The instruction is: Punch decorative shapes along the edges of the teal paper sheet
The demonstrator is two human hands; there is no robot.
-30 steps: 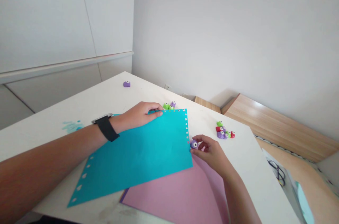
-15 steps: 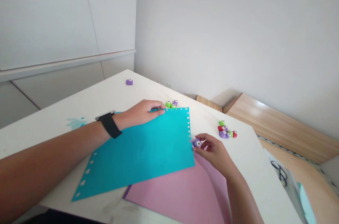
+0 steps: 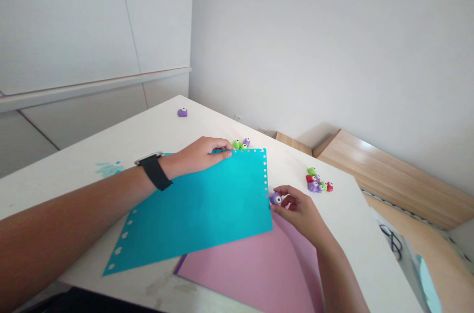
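Note:
A sheet of blue paper (image 3: 200, 214) lies tilted across the white table, with small shapes punched along its left, top and right edges. My left hand (image 3: 207, 152) pinches the top edge between thumb and fingers; a watch with a black strap sits on that wrist. At the right edge, my right hand (image 3: 294, 204) holds a small purple craft punch (image 3: 275, 198) with a star on its white button. The punch is up against the paper's edge, just below the row of holes. Pink paper (image 3: 244, 273) lies partly beneath the blue sheet.
Several red, green and purple punches (image 3: 318, 182) cluster at the right. Green and purple ones (image 3: 240, 144) stand behind the blue sheet. A lone purple punch (image 3: 182, 112) is near the far corner. Blue paper bits (image 3: 108, 169) lie at the left. Black-handled scissors (image 3: 391, 241) lie at far right.
The view has shifted very slightly. Both hands keep their holds, and the punch stays at the same spot on the paper's right edge.

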